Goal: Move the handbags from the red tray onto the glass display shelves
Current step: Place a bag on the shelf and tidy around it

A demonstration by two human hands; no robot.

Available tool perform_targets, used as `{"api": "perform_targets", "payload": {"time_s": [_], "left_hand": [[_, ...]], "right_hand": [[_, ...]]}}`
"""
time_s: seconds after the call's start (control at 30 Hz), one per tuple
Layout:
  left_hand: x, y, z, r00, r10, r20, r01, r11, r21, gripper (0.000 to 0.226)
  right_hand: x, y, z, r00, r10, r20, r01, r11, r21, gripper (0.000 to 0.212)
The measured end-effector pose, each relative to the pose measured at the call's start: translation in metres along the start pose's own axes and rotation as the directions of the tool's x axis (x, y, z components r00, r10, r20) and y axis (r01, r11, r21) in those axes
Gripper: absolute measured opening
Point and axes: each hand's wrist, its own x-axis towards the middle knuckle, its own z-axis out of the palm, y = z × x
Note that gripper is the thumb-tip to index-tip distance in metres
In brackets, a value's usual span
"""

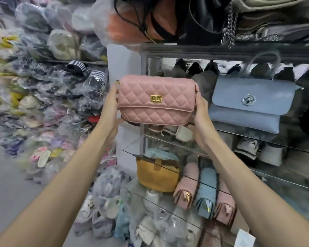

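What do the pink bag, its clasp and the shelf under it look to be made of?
Pink bag: probably leather or faux leather with a soft matte finish, going by the smooth skin and stitched diamond quilting. Clasp: shiny gold-coloured metal; it glints. Shelf: clear glass, since the yellow bag below shows through it.

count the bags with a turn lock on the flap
2: the pink bag held up in the middle, and the blue bag just right of it. Others may be hidden.
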Motion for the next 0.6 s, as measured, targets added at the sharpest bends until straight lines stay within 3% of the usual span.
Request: {"api": "perform_targets", "payload": {"time_s": [0.13, 0.5, 0.6], "left_hand": [[0.054, -0.006, 0.003, 0.994, -0.032, 0.103, 0.033, 0.999, -0.011, 0.051], [0.163, -0.02, 0.024, 0.931, -0.075, 0.356, 0.064, 0.997, 0.045, 0.059], [0.18, -0.027, 0.028, 0.913, -0.111, 0.393, 0.105, 0.994, 0.038, 0.052]], "right_hand": [[0.037, 0.011, 0.014, 0.996, -0.011, -0.088, 0.007, 0.999, -0.039, 0.091], [0.133, 0.053, 0.005, 0.96, -0.044, -0.276, 0.005, 0.99, -0.141, 0.105], [0.134, 0.049, 0.013, 0.943, -0.024, -0.332, -0.032, 0.986, -0.164, 0.107]]}}
